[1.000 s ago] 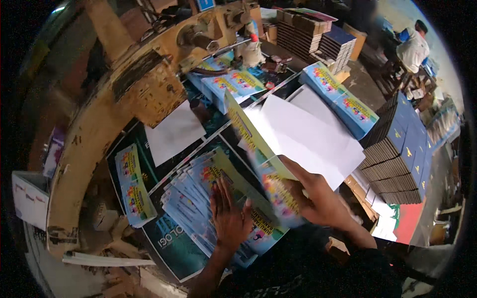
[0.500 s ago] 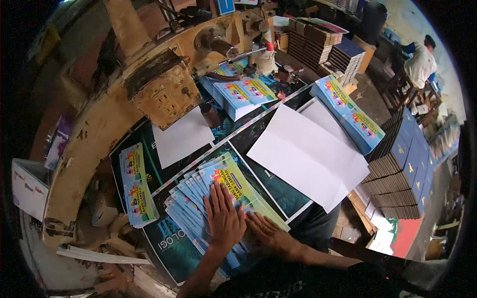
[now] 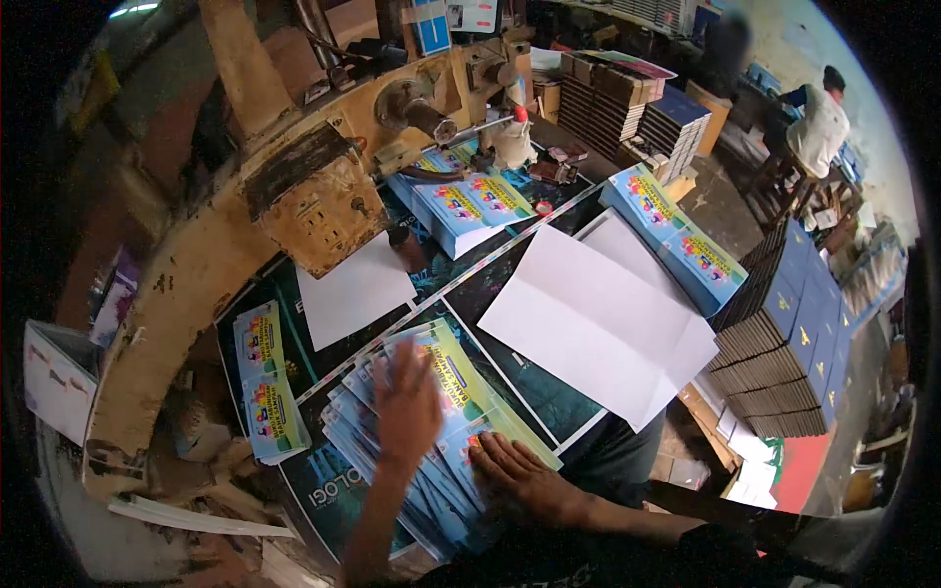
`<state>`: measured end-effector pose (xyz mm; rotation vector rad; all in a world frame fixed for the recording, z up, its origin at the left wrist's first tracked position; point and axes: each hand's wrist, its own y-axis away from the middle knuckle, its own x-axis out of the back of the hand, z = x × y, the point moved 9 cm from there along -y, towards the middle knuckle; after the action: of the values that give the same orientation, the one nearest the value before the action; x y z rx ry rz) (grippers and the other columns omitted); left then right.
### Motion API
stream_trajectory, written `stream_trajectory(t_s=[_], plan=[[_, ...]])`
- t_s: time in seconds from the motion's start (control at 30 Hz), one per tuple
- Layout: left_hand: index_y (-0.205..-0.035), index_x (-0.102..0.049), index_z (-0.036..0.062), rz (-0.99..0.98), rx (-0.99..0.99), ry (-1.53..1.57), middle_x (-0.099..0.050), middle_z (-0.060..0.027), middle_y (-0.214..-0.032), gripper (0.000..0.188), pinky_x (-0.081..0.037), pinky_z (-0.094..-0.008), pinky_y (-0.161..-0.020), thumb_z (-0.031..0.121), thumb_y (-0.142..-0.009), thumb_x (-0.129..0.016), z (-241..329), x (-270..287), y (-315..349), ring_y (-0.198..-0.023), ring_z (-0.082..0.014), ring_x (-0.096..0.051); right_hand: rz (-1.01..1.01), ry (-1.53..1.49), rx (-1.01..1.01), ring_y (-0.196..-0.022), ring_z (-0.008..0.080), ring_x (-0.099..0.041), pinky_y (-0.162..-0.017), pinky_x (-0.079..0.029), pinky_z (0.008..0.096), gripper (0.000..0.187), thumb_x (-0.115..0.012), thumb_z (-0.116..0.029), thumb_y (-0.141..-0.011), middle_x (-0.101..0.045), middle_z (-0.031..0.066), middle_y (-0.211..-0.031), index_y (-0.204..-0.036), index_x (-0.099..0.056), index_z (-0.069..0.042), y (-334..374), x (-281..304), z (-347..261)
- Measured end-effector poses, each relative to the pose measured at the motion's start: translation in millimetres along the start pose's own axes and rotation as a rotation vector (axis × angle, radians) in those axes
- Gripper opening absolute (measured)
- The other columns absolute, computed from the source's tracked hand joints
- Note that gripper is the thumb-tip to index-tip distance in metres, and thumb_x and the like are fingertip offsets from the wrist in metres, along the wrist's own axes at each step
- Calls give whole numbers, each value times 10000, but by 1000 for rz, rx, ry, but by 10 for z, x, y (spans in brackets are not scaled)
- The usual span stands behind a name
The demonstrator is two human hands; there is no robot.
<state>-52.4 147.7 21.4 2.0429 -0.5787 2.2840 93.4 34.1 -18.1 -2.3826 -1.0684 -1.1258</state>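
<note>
A fanned pile of blue-and-yellow printed booklets (image 3: 487, 394) lies in front of me on a dark poster sheet covering the work table. My right hand (image 3: 520, 475) rests flat on the pile's near end, fingers stretched out. Over the pile's left part is my left hand (image 3: 410, 407), smeared by motion; whether it touches the booklets I cannot tell. To the left lies a smaller stack of the same booklets (image 3: 265, 384). Another stack of booklets (image 3: 482, 208) sits beneath the machine, and a tall one (image 3: 676, 240) stands at the right.
A worn tan machine (image 3: 304, 191) arches over the table's left and far side. White sheets (image 3: 593, 314) lie right of the pile, and a white sheet (image 3: 348, 299) lies under the machine head. Stacked navy books (image 3: 784, 338) stand at right. A person (image 3: 821, 127) sits farther back.
My left hand has lifted or slid left and away from my right hand, now blurred. My right hand stays on the pile. The whole view has shifted slightly.
</note>
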Motion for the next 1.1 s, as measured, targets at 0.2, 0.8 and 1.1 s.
stream_trajectory(t_s=[0.2,0.8,1.1], plan=[[-1528,-378,2,-75,120,59,-329,-322,-1560,688,-128,-611,-1204,450,-1017,-481,687,-36,348,-1502,-416,-257,-441,-63,136,-1133,432,-611,-932,-550,502,548,-653,-224,-935,-546,271,-1342,-1412,-452,-42,45,586,-194],[-1525,-364,-18,-80,111,131,-320,-328,-1560,743,-138,-622,-1195,462,-984,-534,591,30,447,-1500,-430,-248,45,438,-20,-1413,391,-408,-1173,-351,492,962,-781,-386,-771,-324,269,-1572,-1526,-320,-10,-243,2168,-638],[-1517,-388,5,-64,104,84,-325,-341,-1547,706,-118,-638,-1200,456,-991,-521,703,32,349,-1485,-443,-262,0,836,-319,-1356,457,-477,-1074,-477,515,1089,-810,-403,-795,-364,362,-1512,-1549,-184,72,586,1243,1273]])
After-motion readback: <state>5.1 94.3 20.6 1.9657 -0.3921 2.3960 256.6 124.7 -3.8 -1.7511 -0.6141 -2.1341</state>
